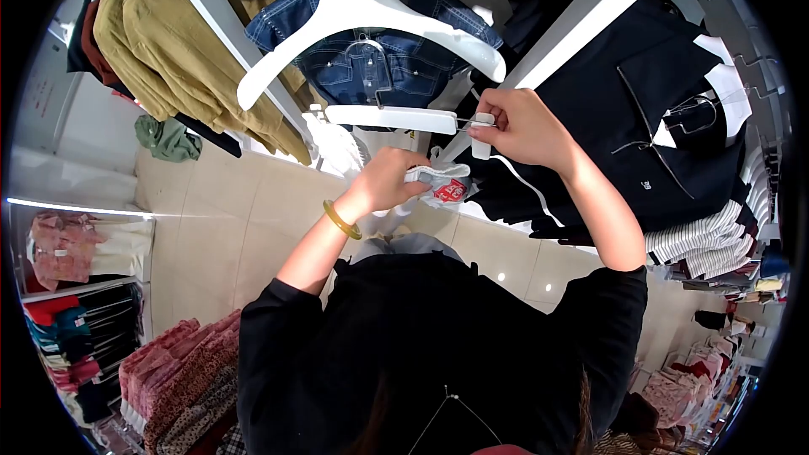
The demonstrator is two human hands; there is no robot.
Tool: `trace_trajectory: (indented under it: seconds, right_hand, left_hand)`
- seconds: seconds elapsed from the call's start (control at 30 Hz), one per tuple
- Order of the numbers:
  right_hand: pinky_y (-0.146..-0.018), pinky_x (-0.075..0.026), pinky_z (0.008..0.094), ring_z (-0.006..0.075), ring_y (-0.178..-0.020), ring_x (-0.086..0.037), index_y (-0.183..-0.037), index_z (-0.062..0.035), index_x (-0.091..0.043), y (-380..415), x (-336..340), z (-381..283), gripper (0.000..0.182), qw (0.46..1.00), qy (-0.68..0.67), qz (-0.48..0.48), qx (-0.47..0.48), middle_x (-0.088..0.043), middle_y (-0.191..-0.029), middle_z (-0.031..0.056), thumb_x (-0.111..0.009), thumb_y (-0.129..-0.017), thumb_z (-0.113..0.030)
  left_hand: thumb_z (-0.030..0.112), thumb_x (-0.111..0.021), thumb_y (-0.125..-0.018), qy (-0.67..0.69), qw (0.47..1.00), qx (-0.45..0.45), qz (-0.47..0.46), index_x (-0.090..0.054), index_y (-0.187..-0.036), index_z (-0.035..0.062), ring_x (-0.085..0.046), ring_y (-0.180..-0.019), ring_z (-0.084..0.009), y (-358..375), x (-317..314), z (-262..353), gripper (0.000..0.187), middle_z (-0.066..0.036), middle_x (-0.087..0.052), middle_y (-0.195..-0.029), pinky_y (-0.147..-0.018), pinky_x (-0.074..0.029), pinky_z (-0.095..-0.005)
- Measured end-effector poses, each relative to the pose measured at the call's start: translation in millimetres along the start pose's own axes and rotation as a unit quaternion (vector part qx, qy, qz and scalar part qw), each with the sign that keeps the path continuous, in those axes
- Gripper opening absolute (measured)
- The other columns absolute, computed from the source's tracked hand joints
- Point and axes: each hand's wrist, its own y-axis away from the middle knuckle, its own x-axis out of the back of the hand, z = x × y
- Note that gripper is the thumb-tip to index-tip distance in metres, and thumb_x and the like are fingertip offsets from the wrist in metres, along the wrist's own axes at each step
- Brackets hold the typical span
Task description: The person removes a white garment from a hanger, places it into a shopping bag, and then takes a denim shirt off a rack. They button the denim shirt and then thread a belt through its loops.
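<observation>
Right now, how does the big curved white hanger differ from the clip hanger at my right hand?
The curved hanger has broad, sloping shoulders; the clip hanger has a slim, nearly straight bar. The curved hanger shows no clips, while the clip hanger has a white clip at the end your right hand pinches. The curved hanger sits in front of the denim jacket; the clip hanger is lower in view. Both are white with hooks.

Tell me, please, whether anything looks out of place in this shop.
The crumpled green garment low on the left looks odd beside the hanging olive clothing; whether it hangs or lies there is unclear. The pale garment in the left hand is bunched. Nothing looks spilled.
</observation>
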Motion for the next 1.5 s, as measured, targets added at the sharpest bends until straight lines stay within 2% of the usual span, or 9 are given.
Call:
trace_trajectory:
  seconds: [0.23,0.3,0.43,0.6,0.9,1.0,1.1,1.43,1.5]
  right_hand:
    - [-0.046,-0.037,0.0253,0.0082,-0.049,-0.050,-0.066,-0.0009,-0.056,-0.2,-18.0,12.0,0.022,0.995,-0.089,0.031,-0.007,-0.054,-0.052,0.0036,-0.074,-0.069,-0.013]
    - [-0.046,-0.037,0.0240,0.0069,-0.049,-0.049,-0.066,-0.0010,-0.056,-1.2,-21.0,11.5,0.020,0.994,-0.110,0.030,-0.004,-0.054,-0.052,0.0025,-0.073,-0.069,-0.010]
    - [-0.048,-0.036,0.0161,-0.0006,-0.052,-0.047,-0.073,-0.0016,-0.060,-2.5,-26.1,15.0,0.009,0.993,-0.119,0.003,0.001,-0.056,-0.059,-0.0031,-0.069,-0.076,-0.004]
    - [-0.047,-0.035,0.0151,-0.0013,-0.052,-0.046,-0.074,-0.0009,-0.060,-0.8,-25.1,10.3,0.008,0.991,-0.130,-0.006,0.013,-0.056,-0.060,-0.0032,-0.068,-0.077,-0.004]
    - [-0.046,-0.033,0.0150,-0.0016,-0.052,-0.045,-0.075,-0.0002,-0.061,5.0,-27.5,7.0,0.009,0.989,-0.148,0.000,0.018,-0.055,-0.059,-0.0030,-0.069,-0.076,-0.003]
    - [-0.046,-0.034,0.0178,0.0008,-0.049,-0.045,-0.072,0.0000,-0.060,6.9,-26.2,1.0,0.011,0.989,-0.145,0.016,0.012,-0.053,-0.055,-0.0019,-0.070,-0.074,-0.004]
    - [-0.045,-0.035,0.0204,0.0030,-0.047,-0.044,-0.068,0.0002,-0.059,6.9,-25.9,1.2,0.013,0.989,-0.148,0.028,0.009,-0.051,-0.051,-0.0009,-0.071,-0.072,-0.004]
    - [-0.046,-0.036,0.0193,0.0026,-0.047,-0.046,-0.069,0.0005,-0.062,4.1,-25.3,9.6,0.012,0.979,-0.201,0.027,0.013,-0.054,-0.052,-0.0005,-0.072,-0.071,-0.005]
    - [-0.046,-0.036,0.0192,0.0023,-0.047,-0.046,-0.069,0.0004,-0.062,4.2,-24.1,8.0,0.012,0.978,-0.206,0.026,0.002,-0.054,-0.052,-0.0005,-0.072,-0.071,-0.005]
  left_hand:
    - [0.008,-0.073,-0.069,0.083,0.995,0.047,0.027,-0.066,-0.086,-0.0033,-0.061,-0.063,-0.0160,-5.0,10.3,9.1,0.022,-0.013,-0.066,-0.075,-0.061,-0.047,-0.0273]
    - [0.011,-0.072,-0.068,0.108,0.993,0.045,0.022,-0.066,-0.088,-0.0022,-0.057,-0.059,-0.0256,-5.3,9.7,6.1,0.024,-0.016,-0.063,-0.070,-0.060,-0.045,-0.0315]
    - [0.011,-0.072,-0.068,0.096,0.995,0.013,0.038,-0.066,-0.085,-0.0011,-0.058,-0.060,-0.0283,-5.9,6.1,4.4,0.022,-0.017,-0.062,-0.069,-0.059,-0.044,-0.0330]
    - [0.013,-0.069,-0.071,-0.021,0.997,-0.053,0.053,-0.065,-0.087,0.0042,-0.059,-0.075,-0.0323,-4.6,-0.3,8.0,0.019,-0.014,-0.062,-0.076,-0.067,-0.045,-0.0377]
    - [0.018,-0.065,-0.077,-0.126,0.989,-0.047,0.054,-0.060,-0.099,0.0080,-0.057,-0.089,-0.0337,-0.1,-8.5,12.7,0.025,-0.014,-0.059,-0.094,-0.075,-0.045,-0.0422]
    - [0.021,-0.064,-0.079,-0.110,0.988,-0.055,0.088,-0.061,-0.100,0.0069,-0.058,-0.079,-0.0344,0.1,-9.2,13.4,0.025,-0.015,-0.061,-0.083,-0.071,-0.043,-0.0426]
    - [0.022,-0.063,-0.079,-0.103,0.993,-0.019,0.054,-0.059,-0.100,0.0058,-0.055,-0.093,-0.0366,1.8,-6.6,18.4,0.027,-0.016,-0.059,-0.096,-0.078,-0.043,-0.0444]
    - [0.019,-0.063,-0.079,-0.022,0.996,-0.007,0.083,-0.060,-0.099,0.0015,-0.056,-0.086,-0.0371,1.6,-10.6,30.3,0.027,-0.019,-0.060,-0.090,-0.075,-0.043,-0.0440]
    - [0.017,-0.064,-0.078,0.067,0.991,0.053,0.101,-0.060,-0.097,-0.0018,-0.056,-0.084,-0.0377,1.1,-11.4,35.4,0.026,-0.020,-0.060,-0.087,-0.074,-0.043,-0.0439]
